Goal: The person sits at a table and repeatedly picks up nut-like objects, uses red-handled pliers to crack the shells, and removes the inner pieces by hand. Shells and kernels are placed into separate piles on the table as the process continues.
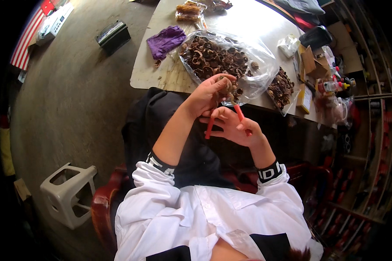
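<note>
My left hand (pixel 212 93) pinches a small, brownish round piece (pixel 224 87), its kind unclear, just above the near edge of the table. Close below, my right hand (pixel 236 129) grips a hand tool with two red handles (pixel 239 112), spread apart between the fingers. The tool's working end is near the piece, partly hidden by my fingers. Behind both hands lies an open clear plastic bag (pixel 261 58) with many dark brown, curled dried pieces (pixel 213 56). A second pile of smaller brown bits (pixel 281 88) sits to its right on plastic.
On the pale table (pixel 143 71) are a purple cloth (pixel 165 41) and a bundle of amber strips (pixel 189 11). Bottles (pixel 333 86) and cardboard (pixel 314 63) crowd the right side. A black battery-like box (pixel 113 37) and a plastic stool (pixel 69 195) stand on the floor at left.
</note>
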Tool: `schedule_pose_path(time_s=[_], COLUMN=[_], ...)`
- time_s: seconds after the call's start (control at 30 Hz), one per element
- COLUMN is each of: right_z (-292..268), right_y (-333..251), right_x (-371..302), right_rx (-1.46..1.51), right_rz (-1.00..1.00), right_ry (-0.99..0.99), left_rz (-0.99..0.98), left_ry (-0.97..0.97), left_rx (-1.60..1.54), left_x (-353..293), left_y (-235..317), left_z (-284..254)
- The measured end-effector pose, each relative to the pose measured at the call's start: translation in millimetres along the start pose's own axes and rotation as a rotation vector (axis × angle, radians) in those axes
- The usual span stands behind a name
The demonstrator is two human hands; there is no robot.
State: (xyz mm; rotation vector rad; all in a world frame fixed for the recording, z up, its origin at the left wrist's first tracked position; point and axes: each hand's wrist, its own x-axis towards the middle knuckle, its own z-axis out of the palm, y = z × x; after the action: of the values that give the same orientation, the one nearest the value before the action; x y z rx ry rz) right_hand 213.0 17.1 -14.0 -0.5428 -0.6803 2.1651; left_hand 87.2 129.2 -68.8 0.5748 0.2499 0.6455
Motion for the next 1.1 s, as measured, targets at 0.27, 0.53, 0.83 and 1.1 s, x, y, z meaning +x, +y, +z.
schedule_pose_path(time_s=[0.27,0.53,0.83,1.1], right_z=[-7,-136,-57,-58], right_y=[-25,-20,-26,-29], right_x=[-3,9,23,18], right_rx=[-0.421,-1.911,-0.681,-0.437], right_rz=[-0.003,-0.452,-0.438,-0.372], right_ry=[0.452,1.040,0.605,0.543], left_rz=[-0.011,0.232,0.493,0.186], left_ry=[0.258,0.398,0.385,0.283], left_rx=[-0.176,0.401,0.958,0.219], left_x=[-5,-15,-10,-5], left_y=[-3,-6,-12,-1], left_z=[-11,3,9,3])
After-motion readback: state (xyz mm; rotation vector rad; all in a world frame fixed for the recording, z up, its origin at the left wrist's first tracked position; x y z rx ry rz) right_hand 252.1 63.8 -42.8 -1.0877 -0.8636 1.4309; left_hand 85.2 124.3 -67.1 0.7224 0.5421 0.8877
